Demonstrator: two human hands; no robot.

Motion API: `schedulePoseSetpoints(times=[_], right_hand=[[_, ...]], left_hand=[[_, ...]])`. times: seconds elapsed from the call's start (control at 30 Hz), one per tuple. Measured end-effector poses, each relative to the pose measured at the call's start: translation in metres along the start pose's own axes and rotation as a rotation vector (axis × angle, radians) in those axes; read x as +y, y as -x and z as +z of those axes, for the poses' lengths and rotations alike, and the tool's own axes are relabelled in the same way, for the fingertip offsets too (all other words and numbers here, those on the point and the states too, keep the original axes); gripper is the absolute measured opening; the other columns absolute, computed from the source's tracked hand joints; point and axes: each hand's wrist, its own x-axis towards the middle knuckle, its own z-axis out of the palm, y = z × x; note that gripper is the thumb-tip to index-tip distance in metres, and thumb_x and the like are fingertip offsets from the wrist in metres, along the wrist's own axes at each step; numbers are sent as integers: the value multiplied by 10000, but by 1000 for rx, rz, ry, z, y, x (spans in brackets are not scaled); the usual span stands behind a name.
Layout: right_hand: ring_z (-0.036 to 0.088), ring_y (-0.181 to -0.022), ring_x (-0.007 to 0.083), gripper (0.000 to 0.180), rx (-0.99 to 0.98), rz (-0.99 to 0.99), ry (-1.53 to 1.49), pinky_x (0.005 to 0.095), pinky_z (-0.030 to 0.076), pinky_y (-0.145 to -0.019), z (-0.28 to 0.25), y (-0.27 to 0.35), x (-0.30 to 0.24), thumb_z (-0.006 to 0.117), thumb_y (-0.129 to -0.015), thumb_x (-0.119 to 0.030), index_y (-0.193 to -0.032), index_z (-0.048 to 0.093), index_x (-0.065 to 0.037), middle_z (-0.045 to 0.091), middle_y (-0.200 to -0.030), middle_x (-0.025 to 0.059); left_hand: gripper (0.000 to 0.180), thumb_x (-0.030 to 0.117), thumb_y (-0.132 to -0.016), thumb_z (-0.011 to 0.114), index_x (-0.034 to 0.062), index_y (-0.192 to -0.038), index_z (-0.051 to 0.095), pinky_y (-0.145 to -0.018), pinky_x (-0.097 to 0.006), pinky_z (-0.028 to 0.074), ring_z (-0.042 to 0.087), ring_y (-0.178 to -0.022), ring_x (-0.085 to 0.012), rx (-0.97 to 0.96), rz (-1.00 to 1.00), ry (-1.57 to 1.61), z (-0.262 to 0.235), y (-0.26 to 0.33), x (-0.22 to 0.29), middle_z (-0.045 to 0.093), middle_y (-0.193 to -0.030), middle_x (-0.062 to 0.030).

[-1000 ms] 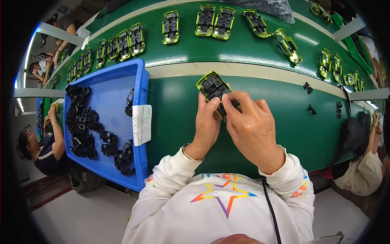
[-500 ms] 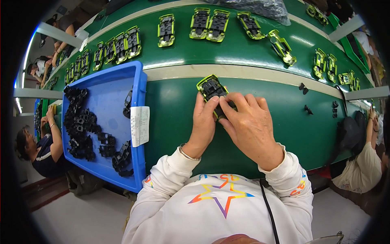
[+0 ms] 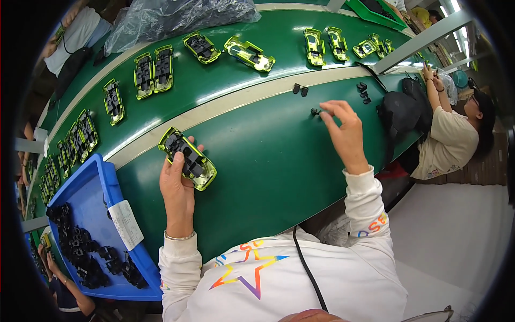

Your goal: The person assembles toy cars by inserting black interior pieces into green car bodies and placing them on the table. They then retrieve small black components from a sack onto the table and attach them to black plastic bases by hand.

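right hand point(image 3: 347, 133) beside a small black part point(image 3: 314, 111)

the left hand point(image 3: 179, 199) clasps a green-and-black car-shaped shell point(image 3: 192, 162) over the worktop point(image 3: 257, 166); the right is loosely spread, contact unclear. the step looks like fetching that part, which would call for a fine pinch.

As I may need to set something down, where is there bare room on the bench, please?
Widest: the bench between the held car body and the right hand. Narrower: between the left hand and the blue bin. Crowded: the bin, heaped with black parts, and the far-left row of car bodies.
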Motion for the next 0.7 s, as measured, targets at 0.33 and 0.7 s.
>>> schedulePoseSetpoints(times=[0.33,0.7], right_hand=[[630,-974,368,319,-371,-242,228,442,513,-854,44,-87,34,663,-843,-36,-1159,676,-78,619,-1058,139],[541,-669,41,299,-761,141,-607,214,455,-611,63,-37,-100,726,-837,-66,-1135,698,-80,612,-853,5]], left_hand=[[431,139,-956,647,5,-1336,495,-864,-388,590,686,-1026,-275,-53,23,-99,-5,1,-13,625,-1246,-152],[536,-6,-890,549,31,-1406,409,-1007,-380,500,598,-1144,-211,-43,15,43,-2,9,-1,579,-1245,-108]])
